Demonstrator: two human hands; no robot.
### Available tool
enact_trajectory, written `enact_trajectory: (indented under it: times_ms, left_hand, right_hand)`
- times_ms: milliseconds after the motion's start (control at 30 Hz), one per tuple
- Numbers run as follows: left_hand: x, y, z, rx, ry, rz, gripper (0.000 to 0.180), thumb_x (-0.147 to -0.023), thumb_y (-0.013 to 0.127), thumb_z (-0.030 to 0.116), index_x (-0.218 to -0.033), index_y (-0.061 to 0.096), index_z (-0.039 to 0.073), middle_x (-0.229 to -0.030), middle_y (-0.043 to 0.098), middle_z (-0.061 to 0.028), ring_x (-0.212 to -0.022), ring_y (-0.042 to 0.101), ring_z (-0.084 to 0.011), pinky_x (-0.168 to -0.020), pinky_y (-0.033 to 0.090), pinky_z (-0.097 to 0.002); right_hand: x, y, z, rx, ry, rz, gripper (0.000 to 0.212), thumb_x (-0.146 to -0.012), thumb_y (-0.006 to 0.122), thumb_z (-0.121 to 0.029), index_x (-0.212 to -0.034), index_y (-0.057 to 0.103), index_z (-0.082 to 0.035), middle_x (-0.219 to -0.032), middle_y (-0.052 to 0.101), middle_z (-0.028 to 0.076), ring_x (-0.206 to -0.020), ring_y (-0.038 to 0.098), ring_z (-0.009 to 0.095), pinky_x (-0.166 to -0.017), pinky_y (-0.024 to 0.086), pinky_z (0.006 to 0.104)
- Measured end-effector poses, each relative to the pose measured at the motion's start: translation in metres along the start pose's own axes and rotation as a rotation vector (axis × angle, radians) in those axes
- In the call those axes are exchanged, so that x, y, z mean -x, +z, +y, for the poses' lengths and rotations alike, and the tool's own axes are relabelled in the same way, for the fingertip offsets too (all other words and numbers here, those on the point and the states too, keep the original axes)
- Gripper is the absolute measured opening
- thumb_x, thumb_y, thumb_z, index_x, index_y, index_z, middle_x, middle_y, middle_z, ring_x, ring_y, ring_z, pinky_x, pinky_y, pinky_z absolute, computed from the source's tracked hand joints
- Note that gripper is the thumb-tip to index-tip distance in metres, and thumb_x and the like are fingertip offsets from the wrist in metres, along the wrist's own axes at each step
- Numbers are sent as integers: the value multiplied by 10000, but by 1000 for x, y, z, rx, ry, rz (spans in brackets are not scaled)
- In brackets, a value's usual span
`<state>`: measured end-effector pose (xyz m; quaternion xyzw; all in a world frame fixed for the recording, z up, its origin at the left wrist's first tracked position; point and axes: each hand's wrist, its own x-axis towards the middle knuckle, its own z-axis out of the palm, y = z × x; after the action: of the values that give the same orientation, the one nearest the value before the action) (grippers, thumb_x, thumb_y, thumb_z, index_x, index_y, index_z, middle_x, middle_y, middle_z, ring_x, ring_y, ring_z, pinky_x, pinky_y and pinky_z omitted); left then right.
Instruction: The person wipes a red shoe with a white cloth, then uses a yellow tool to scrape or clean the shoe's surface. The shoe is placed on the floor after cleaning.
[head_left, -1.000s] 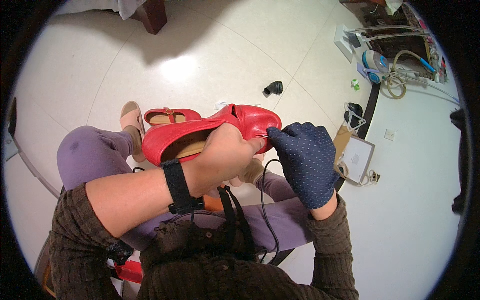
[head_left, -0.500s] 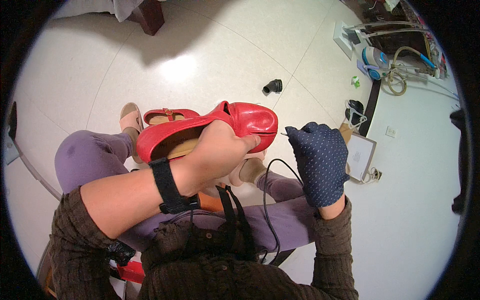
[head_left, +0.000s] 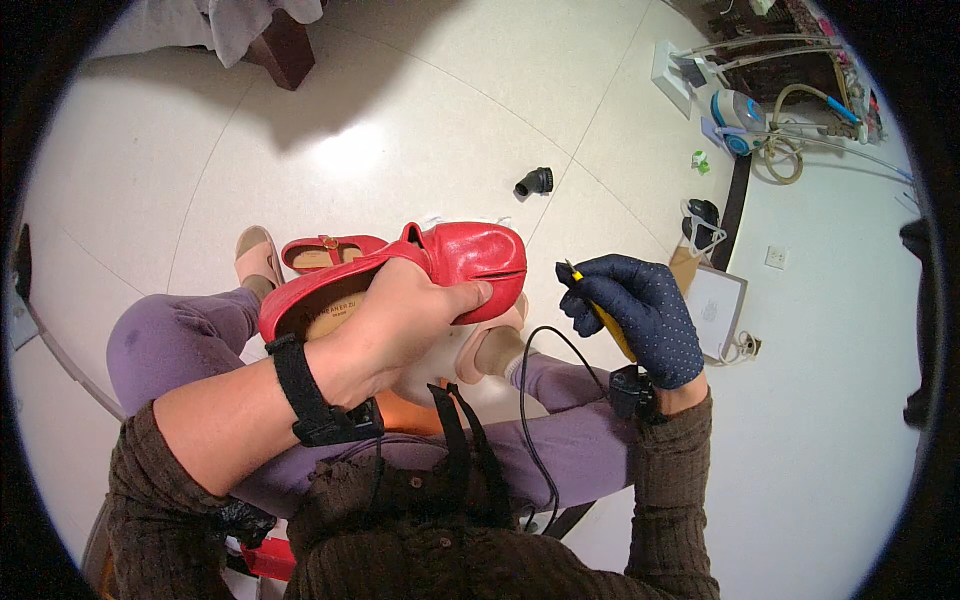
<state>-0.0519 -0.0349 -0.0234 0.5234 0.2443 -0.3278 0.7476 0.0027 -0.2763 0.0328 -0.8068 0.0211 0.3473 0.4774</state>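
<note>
My left hand [head_left: 400,305] grips a red leather shoe [head_left: 478,248] around its side, with the thumb lying on the upper near the toe. A dark slit or seam line runs along the toe by the thumb. To the right of the toe, apart from it, my right hand [head_left: 650,318] wears a dark blue dotted glove. Its fingers are closed around a slim yellow tool [head_left: 612,328] with a small pointed metal tip aimed up and left; its exact kind is unclear. Behind the held shoe stands a second red shoe [head_left: 368,243] with a buckled strap.
A black nozzle-like fitting [head_left: 534,182] lies on the tiled floor ahead. At the right are a blue-and-white appliance [head_left: 738,115] with hoses and a flat white box [head_left: 716,308]. A black cable [head_left: 524,420] loops between my arms. An orange object [head_left: 405,412] sits below my left wrist.
The held shoe has shifted slightly left and down. My right hand has turned over, so the yellow handle now shows, and its tip points up and left.
</note>
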Motion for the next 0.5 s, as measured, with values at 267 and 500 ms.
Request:
enact_trajectory:
  times_ms: [267,500]
  left_hand:
    - [6,0,7,23,43,-70,296,-937,715,105,-1199,668,-26,-1088,717,-74,-974,669,-153,-888,522,-308]
    - [2,3,7,40,112,-9,266,-958,689,94,-1194,678,-27,-1091,720,-78,-962,670,-145,-859,530,-305]
  right_hand:
    - [0,-2,-5,-195,45,-94,270,-1024,591,-124,-1154,688,91,-864,730,144,-703,707,177,-653,581,289]
    - [-1,14,-16,-178,30,-90,236,-972,666,-77,-1168,676,55,-909,733,139,-757,707,163,-696,586,282]
